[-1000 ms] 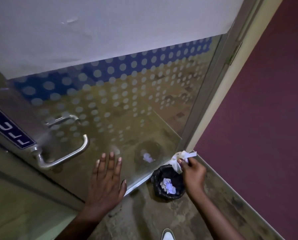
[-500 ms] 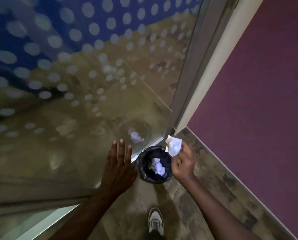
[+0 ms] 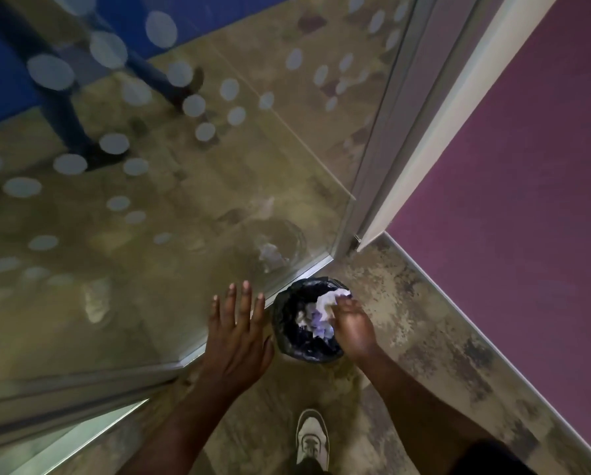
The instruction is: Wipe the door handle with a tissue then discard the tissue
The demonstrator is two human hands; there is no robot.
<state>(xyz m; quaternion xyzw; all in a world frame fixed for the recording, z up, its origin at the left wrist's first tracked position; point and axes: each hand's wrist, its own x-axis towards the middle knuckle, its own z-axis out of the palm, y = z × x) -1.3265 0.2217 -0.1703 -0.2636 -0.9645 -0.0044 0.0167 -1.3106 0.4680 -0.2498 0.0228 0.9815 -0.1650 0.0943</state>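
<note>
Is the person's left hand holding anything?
No, the left hand is empty, fingers spread flat by the glass door, while the right hand puts the tissue into the bin.

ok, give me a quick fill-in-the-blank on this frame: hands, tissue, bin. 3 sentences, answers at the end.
1. The right hand is lowering the white tissue into the small ____ bin on the floor.
2. The left hand is ____, fingers spread, resting by the glass door.
3. The bin already holds other crumpled ____ under the tissue.

Answers: black; open; paper
</note>
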